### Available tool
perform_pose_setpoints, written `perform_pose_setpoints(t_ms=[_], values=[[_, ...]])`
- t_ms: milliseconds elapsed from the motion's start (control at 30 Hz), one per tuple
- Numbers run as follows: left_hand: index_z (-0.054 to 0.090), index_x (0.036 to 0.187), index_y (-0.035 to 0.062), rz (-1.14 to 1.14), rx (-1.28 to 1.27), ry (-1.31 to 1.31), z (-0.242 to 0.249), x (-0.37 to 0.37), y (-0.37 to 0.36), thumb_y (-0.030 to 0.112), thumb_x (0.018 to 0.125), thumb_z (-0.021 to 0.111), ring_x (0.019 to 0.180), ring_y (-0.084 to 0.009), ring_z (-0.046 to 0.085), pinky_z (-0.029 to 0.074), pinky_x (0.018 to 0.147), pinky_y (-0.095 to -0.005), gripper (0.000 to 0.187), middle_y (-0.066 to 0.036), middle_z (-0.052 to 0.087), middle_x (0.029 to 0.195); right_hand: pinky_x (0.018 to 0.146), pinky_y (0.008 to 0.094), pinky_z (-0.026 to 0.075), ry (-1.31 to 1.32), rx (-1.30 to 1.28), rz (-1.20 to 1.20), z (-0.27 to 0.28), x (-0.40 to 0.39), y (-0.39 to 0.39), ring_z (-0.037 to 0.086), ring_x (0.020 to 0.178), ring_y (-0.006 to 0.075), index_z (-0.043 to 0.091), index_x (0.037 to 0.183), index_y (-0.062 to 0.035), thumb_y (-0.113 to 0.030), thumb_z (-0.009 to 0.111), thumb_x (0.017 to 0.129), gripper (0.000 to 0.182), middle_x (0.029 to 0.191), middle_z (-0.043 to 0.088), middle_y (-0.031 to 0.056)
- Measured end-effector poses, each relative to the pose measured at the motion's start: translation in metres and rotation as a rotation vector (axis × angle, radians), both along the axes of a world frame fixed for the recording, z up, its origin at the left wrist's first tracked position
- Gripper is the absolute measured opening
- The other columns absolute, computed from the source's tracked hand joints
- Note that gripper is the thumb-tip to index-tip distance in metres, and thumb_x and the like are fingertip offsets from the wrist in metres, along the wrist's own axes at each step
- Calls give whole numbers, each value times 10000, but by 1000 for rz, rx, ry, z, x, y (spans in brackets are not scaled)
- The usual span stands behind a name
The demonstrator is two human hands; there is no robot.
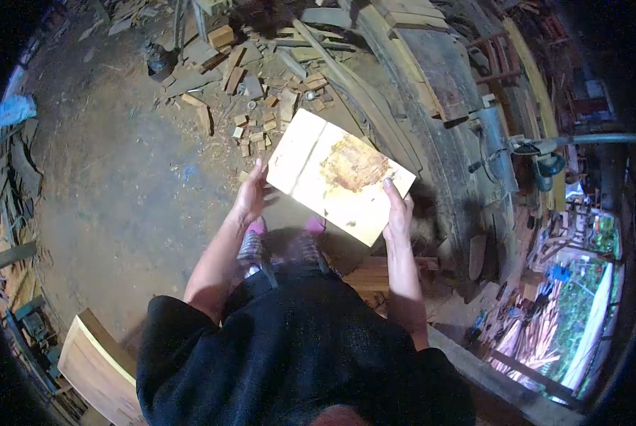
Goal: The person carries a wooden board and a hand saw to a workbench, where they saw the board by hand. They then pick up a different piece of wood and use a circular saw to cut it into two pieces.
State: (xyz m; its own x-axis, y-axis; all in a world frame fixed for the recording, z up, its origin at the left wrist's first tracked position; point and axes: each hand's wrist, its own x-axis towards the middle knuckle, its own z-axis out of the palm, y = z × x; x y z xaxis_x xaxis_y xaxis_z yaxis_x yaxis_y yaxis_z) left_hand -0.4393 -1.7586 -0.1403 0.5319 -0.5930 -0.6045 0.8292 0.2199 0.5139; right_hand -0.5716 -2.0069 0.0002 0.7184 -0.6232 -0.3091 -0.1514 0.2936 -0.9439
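Note:
A pale, rectangular wooden board with a rough brown patch on its face is held tilted in front of my body. My right hand grips its right end, thumb on the upper face and fingers curled underneath. At the opposite end, my left hand is open, its fingers apart and close beside the board's left corner. A dark groove or line crosses the face near that left end.
Small wood blocks and offcuts litter the floor ahead. Long planks lie along the right, near a metal-topped bench. A curved wooden panel stands at lower left. Scrap wood lines the left side.

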Motion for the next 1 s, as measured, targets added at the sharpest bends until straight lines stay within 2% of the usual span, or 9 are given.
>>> perform_pose_setpoints(t_ms=[200,400,500,567,633,700,767,833,1000], values=[[397,1272,56,74,-501,122,30,-19,20,546,858,500,1110,-267,510,461,894,-437,651,-90,466,1216,883,372,475,-8,303,8,-37,15,19,557,1064,236,431,1275,-18,-270,585,866,504,1209,536,111],[383,1282,100,245,-390,83,39,-18,-1,290,850,630,1101,-252,522,458,921,-453,532,-70,470,1226,933,375,442,-39,464,97,-55,15,34,521,1124,231,422,1293,-28,-289,559,894,497,1257,513,105],[424,1245,103,364,-323,17,55,-23,-4,221,864,614,1068,-228,540,482,878,-425,442,-65,510,1193,896,344,458,163,255,108,-78,14,21,539,1087,197,442,1272,-37,-285,589,881,486,1234,523,105],[396,1247,117,347,-171,-173,56,-22,-3,153,884,568,1065,-212,529,471,839,-411,404,-71,519,1185,815,363,484,446,-238,138,-112,8,6,559,989,218,395,1263,11,-363,628,849,605,1083,553,122],[474,1204,45,398,-46,-437,42,-22,-11,119,856,604,936,-169,579,488,785,-324,379,-94,597,1010,802,401,492,349,-73,190,-79,23,18,539,1017,258,372,1269,0,-429,620,838,657,1080,534,156],[502,1200,26,270,220,-675,48,-24,-13,64,825,622,941,-158,587,490,808,-321,396,-117,603,1045,822,441,489,272,64,269,-57,45,26,510,1072,291,383,1264,-38,-529,561,838,674,1141,500,198],[540,1200,82,217,327,-1012,103,-30,-10,-67,752,602,1080,-236,554,457,904,-372,476,-132,582,1165,865,479,469,92,843,508,-30,70,33,498,1101,316,385,1268,-44,-620,485,830,730,1197,484,195],[560,1193,133,170,439,-1355,107,-31,-9,-74,706,610,1082,-299,541,426,924,-411,531,-145,579,1156,900,496,448,17,820,505,-7,91,52,505,1110,308,407,1250,-28,-652,455,821,758,1212,501,167],[565,1206,243,38,933,-1556,84,-51,19,-62,723,556,1151,-336,476,354,982,-460,572,-126,552,1206,865,393,482,264,703,487,-51,111,72,541,1075,230,456,1231,-67,-293,614,836,482,1175,550,94]])
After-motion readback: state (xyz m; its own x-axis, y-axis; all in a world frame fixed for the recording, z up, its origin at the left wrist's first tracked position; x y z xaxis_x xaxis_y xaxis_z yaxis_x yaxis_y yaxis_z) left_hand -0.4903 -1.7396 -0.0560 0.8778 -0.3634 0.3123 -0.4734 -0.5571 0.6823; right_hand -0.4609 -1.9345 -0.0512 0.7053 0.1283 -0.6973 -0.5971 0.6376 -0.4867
